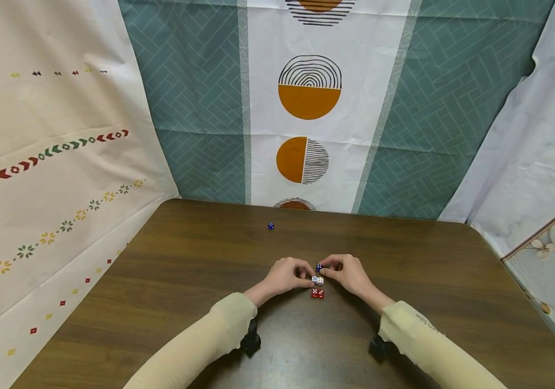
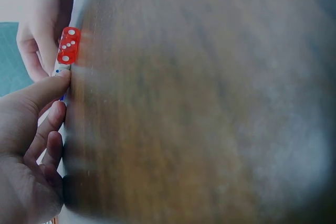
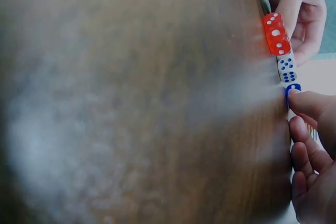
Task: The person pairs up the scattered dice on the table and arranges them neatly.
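My left hand [image 1: 287, 275] is at the left side of two white dice [image 1: 320, 281], which stand side by side on the table. Its thumb and index finger pinch the left white die [image 1: 314, 280]. Just behind the white pair, my right hand [image 1: 350, 274] grips a blue die [image 1: 319, 267] between thumb and index finger. In the right wrist view the thumb covers part of that blue die [image 3: 294, 87]. Two red dice [image 1: 318, 294] sit together in front of the white ones, also visible in the left wrist view as a red block [image 2: 69, 45].
A second blue die [image 1: 271, 226] lies apart near the back edge of the brown wooden table [image 1: 199, 243]. Patterned cloths [image 1: 199, 97] hang behind the table and along both sides.
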Motion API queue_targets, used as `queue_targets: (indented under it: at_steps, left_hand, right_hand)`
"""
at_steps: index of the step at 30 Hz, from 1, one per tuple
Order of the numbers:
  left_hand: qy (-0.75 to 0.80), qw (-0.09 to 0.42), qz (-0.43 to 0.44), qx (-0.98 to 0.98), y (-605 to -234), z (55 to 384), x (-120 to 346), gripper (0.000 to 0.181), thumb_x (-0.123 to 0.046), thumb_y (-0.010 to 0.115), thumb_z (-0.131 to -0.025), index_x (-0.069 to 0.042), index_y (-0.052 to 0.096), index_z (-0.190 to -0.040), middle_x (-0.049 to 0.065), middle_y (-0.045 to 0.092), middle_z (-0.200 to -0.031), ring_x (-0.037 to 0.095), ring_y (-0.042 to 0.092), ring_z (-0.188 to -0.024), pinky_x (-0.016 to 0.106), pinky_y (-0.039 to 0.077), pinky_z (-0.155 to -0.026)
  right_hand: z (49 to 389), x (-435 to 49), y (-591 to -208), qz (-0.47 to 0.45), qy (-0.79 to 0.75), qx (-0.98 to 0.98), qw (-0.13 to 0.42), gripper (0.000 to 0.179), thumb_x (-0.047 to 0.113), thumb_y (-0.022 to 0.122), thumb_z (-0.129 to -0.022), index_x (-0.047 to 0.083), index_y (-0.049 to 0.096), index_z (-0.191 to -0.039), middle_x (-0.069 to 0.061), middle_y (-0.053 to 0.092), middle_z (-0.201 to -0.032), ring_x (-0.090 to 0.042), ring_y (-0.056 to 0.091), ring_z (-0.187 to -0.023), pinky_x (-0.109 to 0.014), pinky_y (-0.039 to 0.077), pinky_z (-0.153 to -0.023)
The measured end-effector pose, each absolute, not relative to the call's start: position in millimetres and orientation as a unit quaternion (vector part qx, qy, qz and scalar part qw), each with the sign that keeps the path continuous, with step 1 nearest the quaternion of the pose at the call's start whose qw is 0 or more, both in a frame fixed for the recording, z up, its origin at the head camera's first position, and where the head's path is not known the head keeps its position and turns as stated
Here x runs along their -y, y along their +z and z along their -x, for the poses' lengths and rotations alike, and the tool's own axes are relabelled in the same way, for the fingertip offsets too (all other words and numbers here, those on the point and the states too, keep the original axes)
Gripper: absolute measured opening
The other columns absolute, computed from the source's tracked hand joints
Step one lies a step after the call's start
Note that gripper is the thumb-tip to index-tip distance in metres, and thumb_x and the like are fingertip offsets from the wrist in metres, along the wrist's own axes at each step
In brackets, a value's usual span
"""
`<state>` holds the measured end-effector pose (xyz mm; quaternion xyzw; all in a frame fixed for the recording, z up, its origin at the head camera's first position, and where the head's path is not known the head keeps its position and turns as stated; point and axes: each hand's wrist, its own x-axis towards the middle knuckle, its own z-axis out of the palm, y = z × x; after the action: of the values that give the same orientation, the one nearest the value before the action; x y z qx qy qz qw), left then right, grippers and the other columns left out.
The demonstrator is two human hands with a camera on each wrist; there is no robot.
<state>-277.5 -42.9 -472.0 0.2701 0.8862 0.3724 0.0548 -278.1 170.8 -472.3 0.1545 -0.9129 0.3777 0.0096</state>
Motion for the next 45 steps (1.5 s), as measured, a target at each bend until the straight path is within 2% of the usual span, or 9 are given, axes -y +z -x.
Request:
queue_targets:
  at_steps: [45]
  left_hand:
    - [0.374,0.048,-0.271,-0.885,-474.7,277.1,43.4,0.013,-0.024,0.08,-0.084,-0.021,0.076,-0.095,-0.01,0.053,-0.067,0.001,0.044,-0.059,0.018,0.033,-0.061]
  right_hand:
    - [277.5,-172.4,-475.3,-0.168,0.377,0.911,0.026,0.012,0.019,0.077,-0.086,0.019,0.077,-0.098,0.005,0.06,-0.067,-0.006,0.049,-0.06,-0.022,0.04,-0.058]
